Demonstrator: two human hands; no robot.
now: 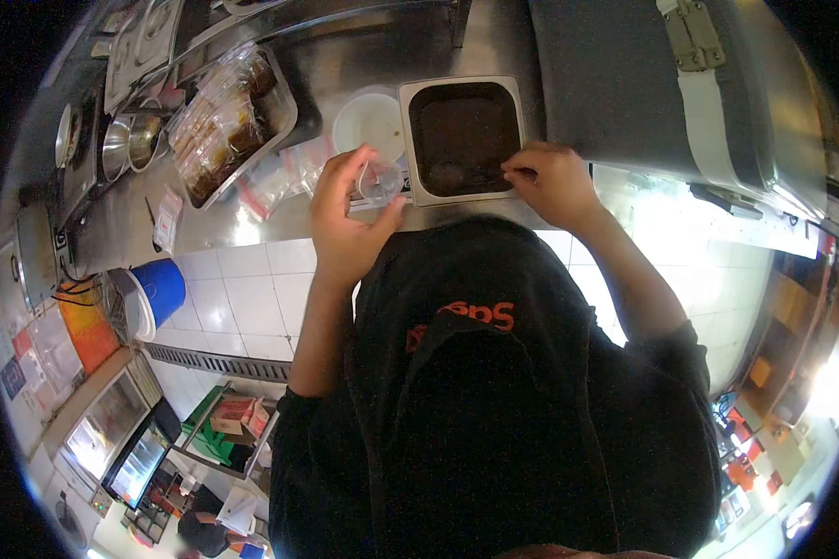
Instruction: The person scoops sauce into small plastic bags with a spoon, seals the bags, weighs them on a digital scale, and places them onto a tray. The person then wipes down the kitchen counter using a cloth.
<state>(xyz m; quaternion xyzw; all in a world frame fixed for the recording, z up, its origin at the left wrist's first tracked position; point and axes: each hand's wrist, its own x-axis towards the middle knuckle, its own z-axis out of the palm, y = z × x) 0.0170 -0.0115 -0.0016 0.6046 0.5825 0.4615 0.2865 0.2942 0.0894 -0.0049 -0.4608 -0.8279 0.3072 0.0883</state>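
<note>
Square pan (461, 197): I have open room above its middle.
Near right corner: the right grip (557, 184) covers the rim there.
Left side: a white tub (368, 123) stands just beside the pan, with the left grip (339, 212) and its clear cup (379, 183) in front.
Far side: I could pass over bare worktop (497, 47) behind the pan.
Right side: a grey metal box (615, 102) leaves me only a narrow gap.
Farther left: a tray (283, 101) and loose plastic bags (298, 168) crowd the way.
</note>
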